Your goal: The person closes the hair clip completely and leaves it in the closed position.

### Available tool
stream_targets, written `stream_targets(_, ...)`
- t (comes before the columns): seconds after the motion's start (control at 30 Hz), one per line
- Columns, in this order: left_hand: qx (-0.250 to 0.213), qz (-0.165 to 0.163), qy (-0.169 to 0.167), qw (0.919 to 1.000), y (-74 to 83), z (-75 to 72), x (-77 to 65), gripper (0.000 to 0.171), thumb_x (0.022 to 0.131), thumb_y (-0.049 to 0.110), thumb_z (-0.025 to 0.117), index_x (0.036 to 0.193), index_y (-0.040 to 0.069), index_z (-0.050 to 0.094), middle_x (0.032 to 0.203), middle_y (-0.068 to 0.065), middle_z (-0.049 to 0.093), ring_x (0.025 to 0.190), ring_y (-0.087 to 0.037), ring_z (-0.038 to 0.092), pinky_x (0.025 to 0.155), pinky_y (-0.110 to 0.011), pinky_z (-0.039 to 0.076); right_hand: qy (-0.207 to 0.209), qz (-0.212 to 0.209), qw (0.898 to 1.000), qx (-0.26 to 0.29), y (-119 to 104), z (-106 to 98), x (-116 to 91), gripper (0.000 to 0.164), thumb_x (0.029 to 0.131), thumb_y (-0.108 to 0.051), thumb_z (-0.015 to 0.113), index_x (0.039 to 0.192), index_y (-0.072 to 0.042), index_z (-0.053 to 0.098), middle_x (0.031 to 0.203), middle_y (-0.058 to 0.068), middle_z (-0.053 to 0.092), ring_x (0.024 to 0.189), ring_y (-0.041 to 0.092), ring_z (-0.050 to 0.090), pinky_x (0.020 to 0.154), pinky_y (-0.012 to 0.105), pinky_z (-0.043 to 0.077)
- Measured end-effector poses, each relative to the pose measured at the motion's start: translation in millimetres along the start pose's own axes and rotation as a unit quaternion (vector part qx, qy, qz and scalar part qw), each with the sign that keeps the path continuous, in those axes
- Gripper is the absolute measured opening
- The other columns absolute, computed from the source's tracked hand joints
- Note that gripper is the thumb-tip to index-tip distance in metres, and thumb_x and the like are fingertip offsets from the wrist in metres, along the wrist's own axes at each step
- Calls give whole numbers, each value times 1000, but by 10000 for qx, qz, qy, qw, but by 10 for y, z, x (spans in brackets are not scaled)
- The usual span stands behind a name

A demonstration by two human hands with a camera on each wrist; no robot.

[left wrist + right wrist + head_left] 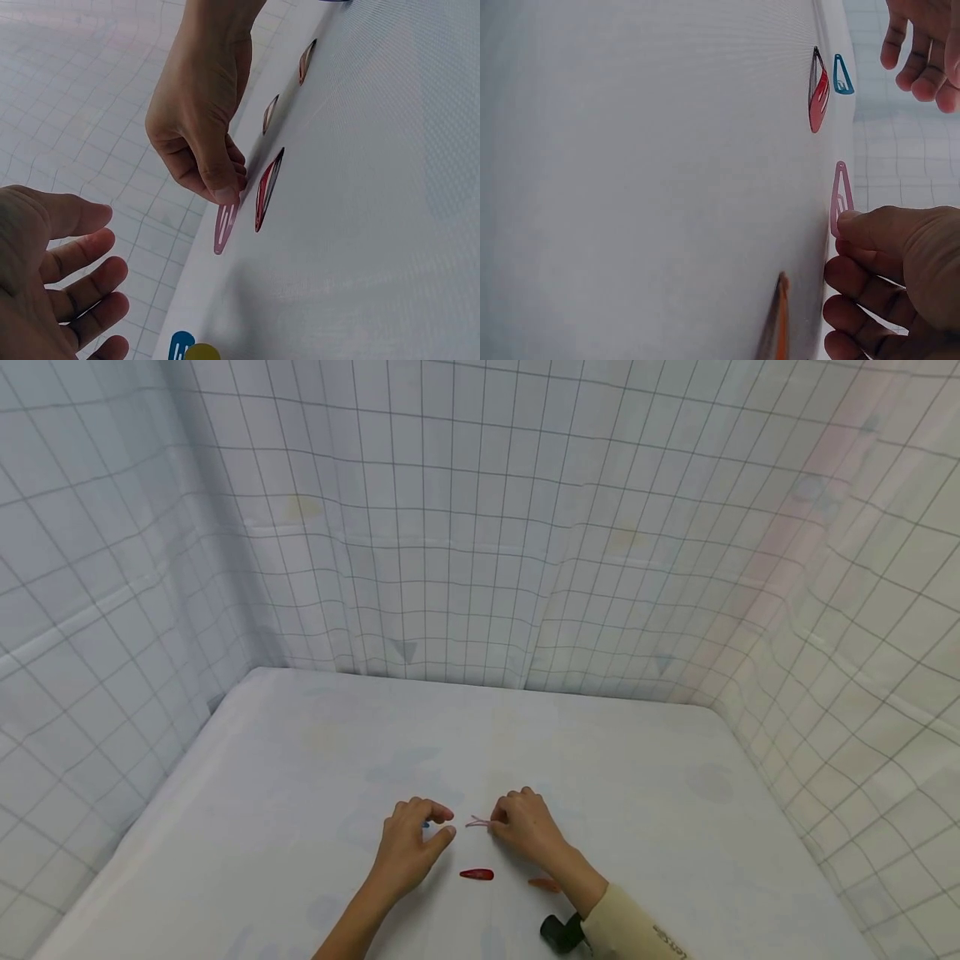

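Note:
My right hand (523, 823) pinches a pink snap hair clip (841, 187) by one end between thumb and forefinger, just over the white tabletop. To its left hovers my left hand (408, 843), thumb and fingers apart with nothing between them. A blue hair clip (843, 75) lies near the left hand, mostly covered by it in the head view. Between the hands and nearer me lies a red hair clip (477, 875). An orange hair clip (545, 885) lies beside the right forearm, which hides part of it.
A dark cylindrical object (553, 932) stands by the right sleeve, partly hidden. In the left wrist view a round yellow piece (202, 352) shows by the blue clip, and another small clip (307, 61) lies farther off. Gridded white curtains (465, 527) surround the table (337, 735).

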State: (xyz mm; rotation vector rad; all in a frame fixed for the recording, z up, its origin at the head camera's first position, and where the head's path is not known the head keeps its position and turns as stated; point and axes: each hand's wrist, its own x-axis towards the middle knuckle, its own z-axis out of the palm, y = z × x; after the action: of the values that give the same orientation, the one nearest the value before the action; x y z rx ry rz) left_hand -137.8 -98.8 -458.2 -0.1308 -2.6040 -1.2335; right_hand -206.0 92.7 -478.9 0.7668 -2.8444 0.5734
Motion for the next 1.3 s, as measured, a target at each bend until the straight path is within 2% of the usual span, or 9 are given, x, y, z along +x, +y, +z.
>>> stream_targets(0.33,69,163,35,9998,12,16,11,12,79,14,71,89,17,66,88,3,62,90,-17,50,79,-38,36,60,87,9999,92,28,-2,-2,9,78,-16,75,70,-14,70,66,-6,60,67,8,45,63,22,34)
stream_targets(0.6,136,174,-13,9998,29,19,41,11,80,14,70,91,15,66,89,3,62,90,-16,50,79,-38,36,206,145,9995,209,19,-115,0,8,78,-16,75,72,-15,71,66,-7,60,68,7,44,64,21,35)
stream_targets(0.8,145,281,66,9995,50,35,111,15,80,13,70,95,14,66,90,1,62,91,-18,50,78,-36,35,397,-17,9984,393,-43,-284,-10,6,80,-19,74,76,-15,71,71,-7,62,71,7,45,64,20,35)
stream_targets(1.07,194,286,102,9993,106,60,206,24,80,16,72,102,15,66,90,-1,62,93,-17,49,81,-38,36,655,-234,9969,358,-143,-447,-27,6,79,-20,75,79,-15,71,73,-6,64,74,7,46,65,20,37)
stream_targets(1.3,142,555,97,9983,146,75,237,21,81,15,72,101,16,69,88,-5,63,90,-21,50,76,-36,34,734,-366,9958,418,-211,-522,-56,5,79,-19,75,79,-16,71,73,-7,64,75,8,48,66,20,39)
